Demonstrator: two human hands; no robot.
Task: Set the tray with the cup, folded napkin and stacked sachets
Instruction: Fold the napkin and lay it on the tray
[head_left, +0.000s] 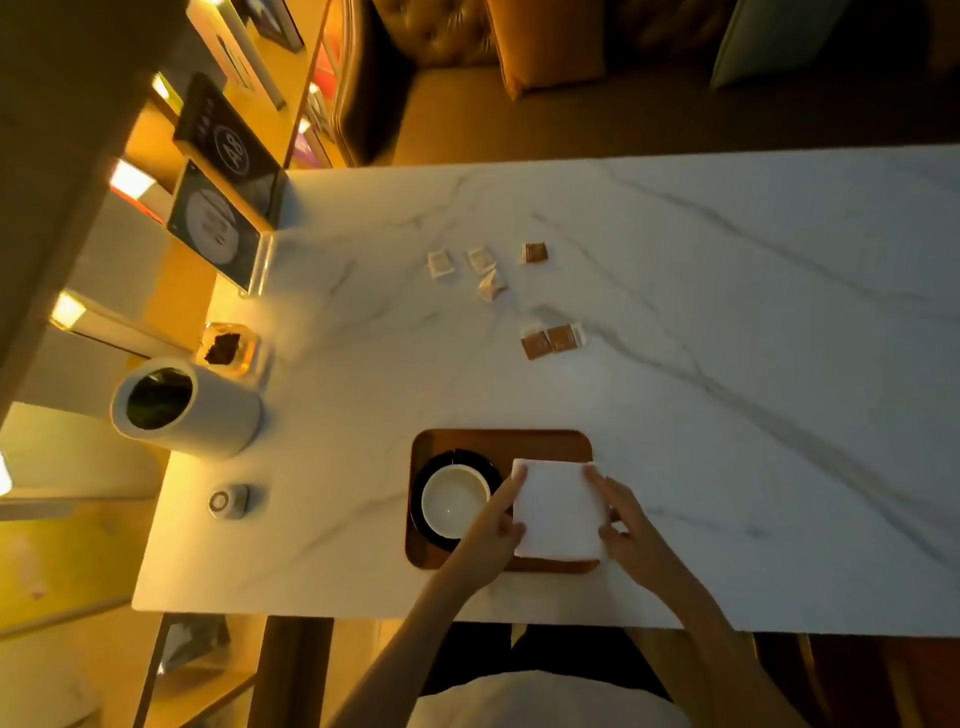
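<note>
Cup (455, 499) at 9 o'clock on tray (498, 439), left hand (488, 540) and right hand (631, 535), grip apart, fingers flat, squaring folded napkin (558, 512) at tray's 3 o'clock; next likely needs gathering loose sachets (550, 340) at 12 o'clock on counter (727, 312).

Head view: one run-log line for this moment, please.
napkin: on tray beside cup | left hand, right hand: touching napkin edges | sachets: scattered on table, unstacked

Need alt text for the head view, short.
Left hand and right hand touch the side edges of a folded white napkin on a brown wooden tray, beside a white cup on a black saucer. Three white sachets and three brown sachets lie loose on the white marble table beyond.
</note>
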